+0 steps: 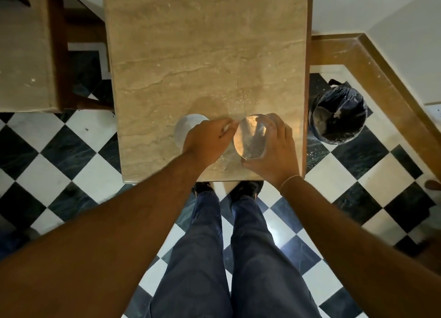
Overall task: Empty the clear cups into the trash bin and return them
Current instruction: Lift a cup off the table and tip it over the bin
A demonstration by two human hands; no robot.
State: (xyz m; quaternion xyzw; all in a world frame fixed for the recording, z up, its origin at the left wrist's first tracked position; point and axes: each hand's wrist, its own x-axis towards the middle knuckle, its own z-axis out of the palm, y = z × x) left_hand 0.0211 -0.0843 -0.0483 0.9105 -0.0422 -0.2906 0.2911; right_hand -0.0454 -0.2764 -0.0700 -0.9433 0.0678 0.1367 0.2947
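Nearest the camera, two legs in blue trousers (214,258) stand on a black-and-white checkered floor (78,165), with dark shoes (248,189) tucked just under the near edge of a beige marble tabletop (205,55). Two bare forearms reach forward over that near edge.

The right hand (274,150), with a thin thread bracelet (290,179) at the wrist, wraps around a clear cup (250,136) close to the near right corner of the tabletop. Its fingers (274,124) curl over the far side of the cup wall and the thumb presses the near side, so the cup is gripped. The cup tilts its mouth toward the camera and pale grainy residue clings inside it. Whether its base touches the tabletop cannot be told.

The left hand (207,141) sits just left of that cup, its fingers drawn together and pinching a small pale object at the cup's left rim; what the object is cannot be made out. Behind the left hand, partly hidden by it, a second clear cup (186,129) stands upright on the tabletop near the near edge, holding something whitish.

Fine white specks are scattered on the tabletop around and beyond the gripped cup.

Off the tabletop's right edge, on the floor, stands a trash bin (338,112) lined with a dark plastic bag, with pale material inside. Farther left, a second marble table (23,55) stands apart.
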